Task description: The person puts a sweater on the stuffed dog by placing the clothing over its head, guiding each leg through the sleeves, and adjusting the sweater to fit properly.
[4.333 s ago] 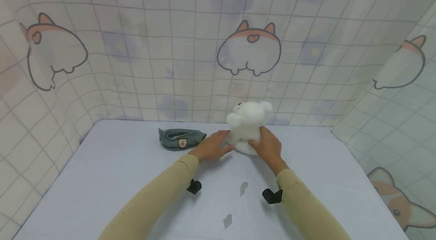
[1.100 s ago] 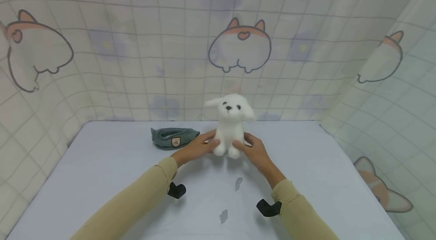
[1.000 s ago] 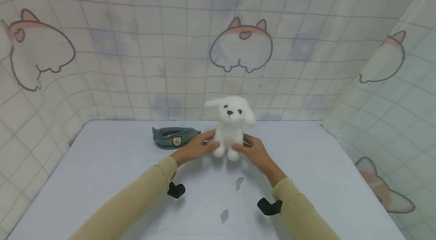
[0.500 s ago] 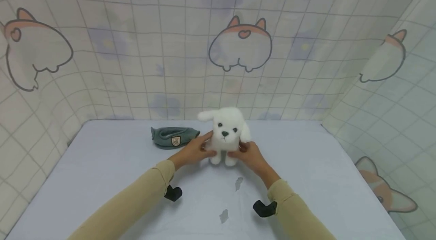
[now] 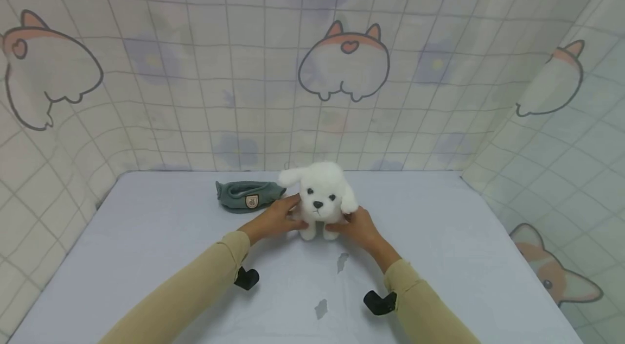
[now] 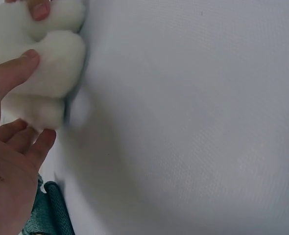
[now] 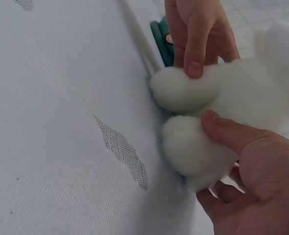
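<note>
A white plush dog (image 5: 322, 186) stands on the pale table, facing the head camera, one ear sticking out to the left and the other hanging down. My left hand (image 5: 274, 220) grips its legs on the left side, thumb in front and fingers behind, as the left wrist view shows with the thumb on a front leg (image 6: 61, 63). On the other side my right hand (image 5: 360, 230) holds it the same way, its thumb pressed on the other front paw (image 7: 181, 142). The paws appear to touch the tabletop. The dog's back is hidden.
Just left of the dog lies a folded teal cloth item (image 5: 244, 197) with a small badge. Grey patches (image 5: 321, 309) mark the white tabletop (image 5: 161, 257). A tiled curtain (image 5: 263, 72) with corgi drawings encloses the back and sides.
Earlier the dog was turned sideways, farther back. It now faces forward, and over the last second its head has dipped forward and lower. Both hands have kept hold; the teal cloth has stayed put.
</note>
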Available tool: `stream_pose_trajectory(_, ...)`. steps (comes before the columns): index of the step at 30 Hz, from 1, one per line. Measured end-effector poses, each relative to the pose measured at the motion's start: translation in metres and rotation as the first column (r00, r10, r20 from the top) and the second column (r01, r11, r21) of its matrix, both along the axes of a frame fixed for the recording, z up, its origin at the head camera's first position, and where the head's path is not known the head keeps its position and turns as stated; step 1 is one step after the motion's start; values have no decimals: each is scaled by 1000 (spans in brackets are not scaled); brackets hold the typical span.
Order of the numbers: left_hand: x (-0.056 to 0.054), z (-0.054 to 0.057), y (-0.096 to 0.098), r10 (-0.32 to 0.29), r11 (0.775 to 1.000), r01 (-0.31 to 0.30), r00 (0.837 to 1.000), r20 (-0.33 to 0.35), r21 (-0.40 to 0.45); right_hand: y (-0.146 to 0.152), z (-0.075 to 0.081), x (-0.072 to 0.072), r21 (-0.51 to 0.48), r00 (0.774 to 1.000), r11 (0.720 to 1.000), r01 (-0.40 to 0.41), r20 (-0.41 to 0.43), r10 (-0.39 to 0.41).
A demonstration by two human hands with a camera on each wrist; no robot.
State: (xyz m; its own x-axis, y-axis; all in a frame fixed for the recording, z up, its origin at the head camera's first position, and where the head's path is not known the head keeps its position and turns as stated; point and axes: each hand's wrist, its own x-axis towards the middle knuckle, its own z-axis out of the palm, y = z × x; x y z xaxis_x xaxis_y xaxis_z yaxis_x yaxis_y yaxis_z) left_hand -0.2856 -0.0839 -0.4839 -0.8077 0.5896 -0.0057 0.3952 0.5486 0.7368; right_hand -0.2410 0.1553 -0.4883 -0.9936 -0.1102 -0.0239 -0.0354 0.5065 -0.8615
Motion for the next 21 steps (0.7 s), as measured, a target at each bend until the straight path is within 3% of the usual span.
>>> stream_pose_trajectory(7, 4, 3, -2, -16, 998, 14, 1000, -22, -62, 5, 5, 7, 97, 1000, 995, -7, 12, 6)
stream_pose_trajectory(13, 6, 12, -9, 10, 990, -20, 997, -72, -139, 14, 16, 10, 131, 995, 989, -71, -59, 79)
stream_pose_trajectory(21, 4, 18, -19, 43, 978, -86, 975, -220, -192, 29, 28, 13, 151, 996, 986, -70, -39, 77)
